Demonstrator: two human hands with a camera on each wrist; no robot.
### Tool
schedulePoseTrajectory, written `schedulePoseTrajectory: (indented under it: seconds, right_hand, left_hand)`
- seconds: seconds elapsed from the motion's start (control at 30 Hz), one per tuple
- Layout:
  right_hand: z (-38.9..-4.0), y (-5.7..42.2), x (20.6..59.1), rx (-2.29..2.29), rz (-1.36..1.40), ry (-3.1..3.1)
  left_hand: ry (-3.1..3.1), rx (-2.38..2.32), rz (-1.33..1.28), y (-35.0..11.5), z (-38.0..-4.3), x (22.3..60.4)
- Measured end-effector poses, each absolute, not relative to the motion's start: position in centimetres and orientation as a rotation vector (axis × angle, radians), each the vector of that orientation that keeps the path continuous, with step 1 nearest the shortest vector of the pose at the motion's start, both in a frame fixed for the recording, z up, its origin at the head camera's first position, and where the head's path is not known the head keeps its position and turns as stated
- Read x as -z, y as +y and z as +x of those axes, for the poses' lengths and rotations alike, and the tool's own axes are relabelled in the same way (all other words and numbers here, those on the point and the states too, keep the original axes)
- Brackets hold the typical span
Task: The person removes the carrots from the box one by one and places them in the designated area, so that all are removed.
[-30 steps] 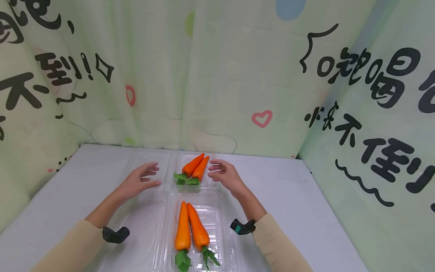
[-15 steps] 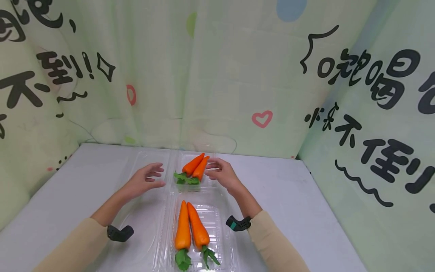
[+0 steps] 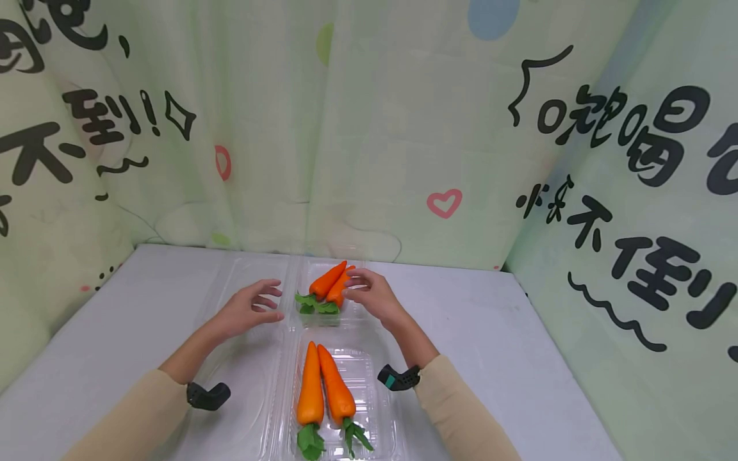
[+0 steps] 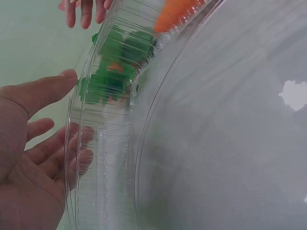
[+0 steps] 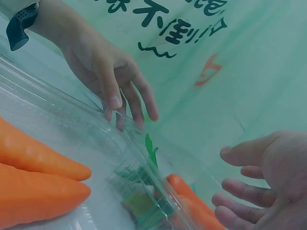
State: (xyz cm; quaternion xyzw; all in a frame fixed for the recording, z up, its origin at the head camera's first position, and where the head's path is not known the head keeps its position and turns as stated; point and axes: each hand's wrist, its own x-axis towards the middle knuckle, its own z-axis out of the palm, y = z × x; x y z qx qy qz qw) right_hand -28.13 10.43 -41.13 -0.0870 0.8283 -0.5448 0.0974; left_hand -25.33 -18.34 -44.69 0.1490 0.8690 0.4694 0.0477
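Head view: left hand (image 3: 248,307) and right hand (image 3: 376,296) stood with fingers apart, gripping nothing, either side of the far carrots (image 3: 327,279) in a clear tray (image 3: 350,315) near the desk's (image 3: 473,320) far edge. Light, even approach from both sides seemed advisable.

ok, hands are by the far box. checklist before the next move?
1. Far carrots inside far box: ok, both lie in it.
2. Near carrots inside near box: ok, side by side, tips pointing away from the person.
3. Left hand free: ok, holds nothing.
4. Right hand clear of far carrots: cannot tell; its fingers overlap one in the head view.
5. Near box closed: not ok, near lid lies open at left.
6. Near box fully in head view: not ok, bottom edge cuts it off.
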Motion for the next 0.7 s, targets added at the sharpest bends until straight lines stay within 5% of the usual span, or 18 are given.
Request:
schedulePoseTrajectory:
  seconds: [0.7]
  right_hand:
    - [-28.7,9.0,41.5,1.577,-0.281,2.453]
  left_hand:
    - [2.662,-1.394,0.448,-18.5,-25.9,45.0]
